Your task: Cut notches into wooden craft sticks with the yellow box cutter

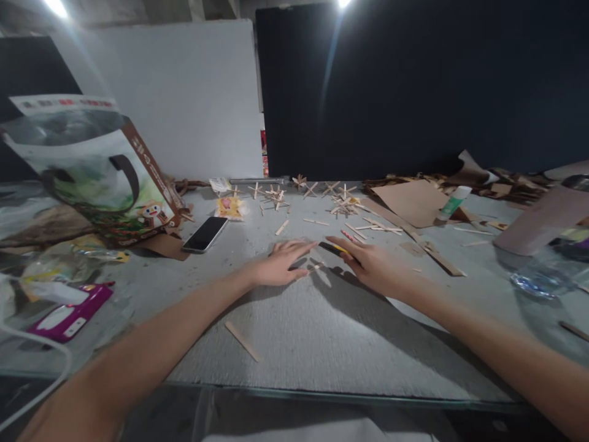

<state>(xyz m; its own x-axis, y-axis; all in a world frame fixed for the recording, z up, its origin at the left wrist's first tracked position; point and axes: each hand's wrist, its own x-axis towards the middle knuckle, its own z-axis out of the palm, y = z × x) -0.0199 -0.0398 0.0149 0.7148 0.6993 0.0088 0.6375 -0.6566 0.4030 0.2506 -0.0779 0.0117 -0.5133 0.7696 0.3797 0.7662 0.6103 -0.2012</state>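
Note:
My left hand (280, 264) is just above the tabletop, its fingers stretched to the right and its thumb apart, with nothing seen in it. A short piece of wooden stick (316, 267) shows by the thumb tip. My right hand (375, 264) is closed around a black-and-yellow utility knife (332, 247), whose black end points at my left fingertips. Part of the knife is hidden by the fingers. Just beyond the right knuckles is a red-and-white striped stick (350, 236). A single flat wooden stick (242, 341) lies nearer the front edge.
Crossed and loose wooden sticks (345, 201) cover the back middle. A phone (205, 234), a large printed bag (105, 184) and a purple device (71, 312) stand or lie left. Cardboard (409, 201), a glue stick (455, 202) and a clear bottle (545, 279) are right.

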